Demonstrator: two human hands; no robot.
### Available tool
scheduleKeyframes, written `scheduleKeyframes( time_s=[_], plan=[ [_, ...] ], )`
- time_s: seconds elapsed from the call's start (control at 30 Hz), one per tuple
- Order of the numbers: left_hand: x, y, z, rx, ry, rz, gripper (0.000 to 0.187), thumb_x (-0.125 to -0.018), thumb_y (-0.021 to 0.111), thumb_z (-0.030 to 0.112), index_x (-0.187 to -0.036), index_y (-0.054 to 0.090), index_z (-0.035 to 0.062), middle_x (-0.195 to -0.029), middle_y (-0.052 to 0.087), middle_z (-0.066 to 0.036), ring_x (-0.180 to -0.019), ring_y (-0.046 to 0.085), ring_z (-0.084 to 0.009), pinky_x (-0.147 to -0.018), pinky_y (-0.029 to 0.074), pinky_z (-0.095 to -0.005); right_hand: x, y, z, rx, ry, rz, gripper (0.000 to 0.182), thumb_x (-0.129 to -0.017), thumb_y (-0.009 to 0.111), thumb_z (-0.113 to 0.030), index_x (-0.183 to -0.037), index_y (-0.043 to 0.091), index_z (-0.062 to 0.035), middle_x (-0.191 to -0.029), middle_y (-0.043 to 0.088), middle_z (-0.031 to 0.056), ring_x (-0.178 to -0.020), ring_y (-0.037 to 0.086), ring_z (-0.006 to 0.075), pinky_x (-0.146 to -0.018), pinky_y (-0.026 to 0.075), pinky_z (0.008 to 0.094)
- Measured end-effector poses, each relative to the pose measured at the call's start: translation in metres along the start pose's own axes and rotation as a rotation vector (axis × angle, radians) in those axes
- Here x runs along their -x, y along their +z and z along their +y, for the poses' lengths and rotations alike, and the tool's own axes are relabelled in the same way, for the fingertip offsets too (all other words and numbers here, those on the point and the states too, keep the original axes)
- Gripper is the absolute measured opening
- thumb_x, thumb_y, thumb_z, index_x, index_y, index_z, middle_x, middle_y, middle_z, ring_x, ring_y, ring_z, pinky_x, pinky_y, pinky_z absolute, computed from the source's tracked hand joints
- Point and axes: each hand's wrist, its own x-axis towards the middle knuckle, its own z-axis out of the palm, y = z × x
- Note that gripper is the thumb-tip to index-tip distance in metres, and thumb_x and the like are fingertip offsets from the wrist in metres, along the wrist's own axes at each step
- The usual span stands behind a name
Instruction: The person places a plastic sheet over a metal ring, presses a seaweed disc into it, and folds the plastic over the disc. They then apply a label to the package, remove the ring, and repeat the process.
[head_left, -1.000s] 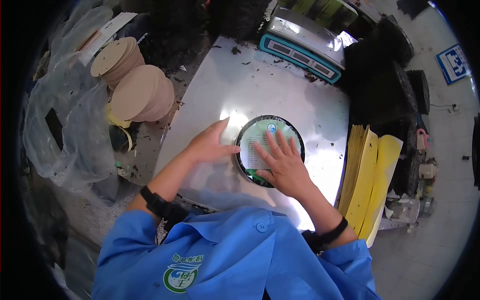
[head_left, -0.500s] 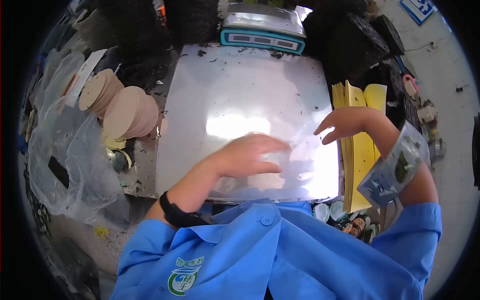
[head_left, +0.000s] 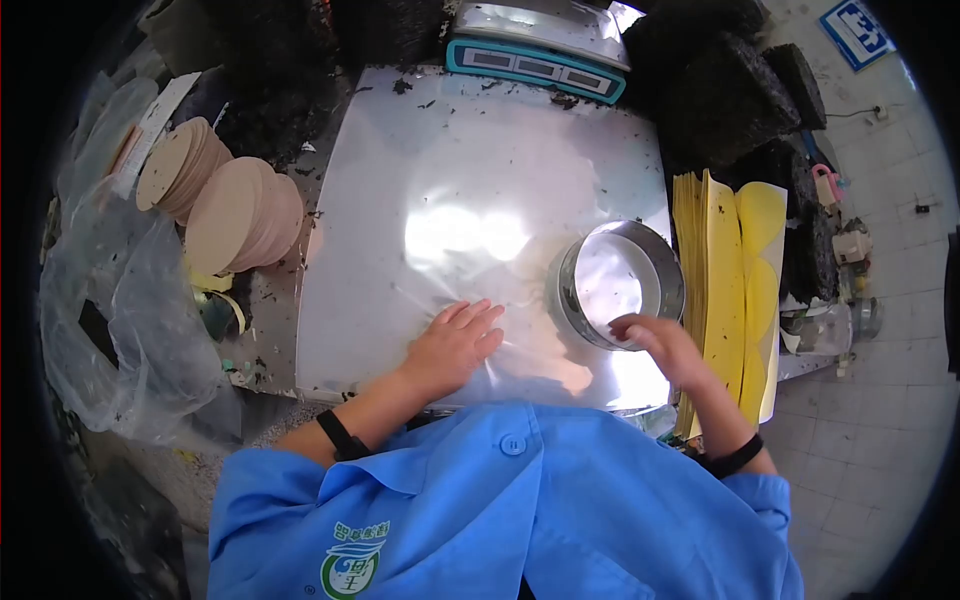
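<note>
A round metal ring or pan (head_left: 672,290) sits on the right part of the shiny metal work surface (head_left: 400,130); whether it has a bottom I cannot tell. My right hand (head_left: 662,345) is at its near right rim, fingers curled over the edge and gripping it. My left hand (head_left: 455,345) lies flat on the surface near its front edge, left of the ring, with the fingers apart and nothing held. A thin clear sheet seems to wrinkle beside it.
Yellow paper stacks (head_left: 725,290) lie along the right side. A teal scale (head_left: 535,68) stands at the back. Stacked round discs (head_left: 240,215) and clear plastic bags (head_left: 150,320) are at the left. Dark pressed blocks (head_left: 745,95) stand at the back right.
The metal ring now stands on the surface, with my right hand at its rim. My left hand has moved left and down flat. The clear packet around my right forearm is no longer there.
</note>
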Motion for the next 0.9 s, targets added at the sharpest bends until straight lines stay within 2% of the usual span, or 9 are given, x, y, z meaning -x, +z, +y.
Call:
scheduleKeyframes(
  time_s=[0.07,0.13,0.43,0.5,0.6,0.67,0.73,0.83,0.9],
  plan=[
    [0.0,0.001,0.0,0.004,-0.021,-0.002,0.03,-0.091,0.058,0.028,-0.111,0.062,0.007,-0.143,0.048,-0.012,-0.138,0.039,-0.0274,-0.114,0.029,-0.0457,0.001,0.039,-0.014,0.517,-0.079,0.082,0.029,-0.091,0.06,-0.034,-0.094,0.068,-0.0063,-0.086,0.068,0.0131,-0.082,0.066,0.0327,-0.072,0.051,0.0438],
    [0.001,-0.008,0.003,-0.002,0.057,0.109,0.022,-0.084,0.067,0.025,-0.095,0.059,0.0075,-0.136,0.052,-0.009,-0.132,0.043,-0.0274,-0.109,0.034,-0.044,-0.004,0.051,-0.006,0.508,-0.044,0.102,0.025,-0.09,0.062,-0.031,-0.091,0.067,-0.0067,-0.082,0.066,0.0126,-0.08,0.065,0.0328,-0.07,0.051,0.0445],
    [-0.019,-0.003,0.0,-0.014,-0.004,0.116,0.013,-0.086,0.061,0.019,-0.091,0.06,0.0066,-0.121,0.058,-0.01,-0.117,0.052,-0.0279,-0.099,0.041,-0.042,0.005,0.018,-0.015,0.443,0.002,0.304,0.02,-0.088,0.063,-0.026,-0.081,0.063,-0.0067,-0.073,0.064,0.0165,-0.071,0.063,0.0357,-0.064,0.049,0.0464],
    [-0.061,-0.013,-0.011,0.36,-0.431,0.018,0.01,-0.09,0.057,0.015,-0.09,0.058,0.0048,-0.114,0.062,-0.015,-0.105,0.06,-0.028,-0.089,0.049,-0.0411,0.02,0.0,-0.042,0.401,-0.145,0.473,0.015,-0.084,0.066,-0.021,-0.084,0.064,-0.0061,-0.077,0.065,0.0146,-0.071,0.064,0.0338,-0.062,0.05,0.0421],
    [-0.108,-0.061,-0.056,1.421,-0.587,-0.188,0.02,-0.102,0.046,0.021,-0.097,0.052,0.0018,-0.102,0.066,-0.019,-0.093,0.067,-0.0255,-0.08,0.053,-0.0366,0.049,0.001,-0.077,0.405,-0.611,0.43,0.013,-0.077,0.064,-0.016,-0.087,0.066,-0.0082,-0.079,0.066,0.01,-0.071,0.066,0.0278,-0.061,0.052,0.0366],
    [-0.13,-0.102,-0.07,1.412,-0.493,-0.192,0.018,-0.102,0.046,0.021,-0.1,0.05,0.0032,-0.112,0.065,-0.02,-0.102,0.067,-0.0274,-0.083,0.053,-0.0358,0.052,0.024,-0.077,0.428,-0.785,0.15,0.016,-0.076,0.06,-0.017,-0.089,0.065,-0.0099,-0.077,0.065,0.0082,-0.072,0.067,0.0252,-0.061,0.052,0.0364],
    [-0.138,-0.155,-0.054,1.434,-0.38,-0.194,0.021,-0.104,0.044,0.025,-0.102,0.05,0.0049,-0.116,0.065,-0.019,-0.108,0.066,-0.0266,-0.086,0.053,-0.0352,0.034,0.052,-0.056,0.641,-0.61,-0.248,0.014,-0.079,0.058,-0.018,-0.088,0.064,-0.0093,-0.075,0.063,0.0072,-0.073,0.066,0.0258,-0.06,0.052,0.0385],
    [-0.115,-0.162,-0.031,1.232,-0.276,-0.178,0.023,-0.105,0.044,0.027,-0.102,0.049,0.0057,-0.115,0.066,-0.018,-0.108,0.065,-0.0254,-0.087,0.052,-0.0355,-0.021,0.061,-0.077,0.591,-0.526,-0.058,0.007,-0.082,0.057,-0.015,-0.083,0.062,-0.0097,-0.07,0.063,0.0078,-0.068,0.066,0.0276,-0.061,0.051,0.0422],
    [-0.088,-0.131,-0.01,0.951,-0.188,0.073,0.021,-0.102,0.046,0.02,-0.094,0.051,0.0012,-0.1,0.069,-0.014,-0.093,0.068,-0.0251,-0.082,0.052,-0.0368,-0.077,0.068,-0.078,0.56,-0.485,0.156,0.007,-0.084,0.055,-0.012,-0.082,0.062,-0.0098,-0.068,0.064,0.0108,-0.066,0.066,0.0309,-0.057,0.05,0.0429]
  ],
)
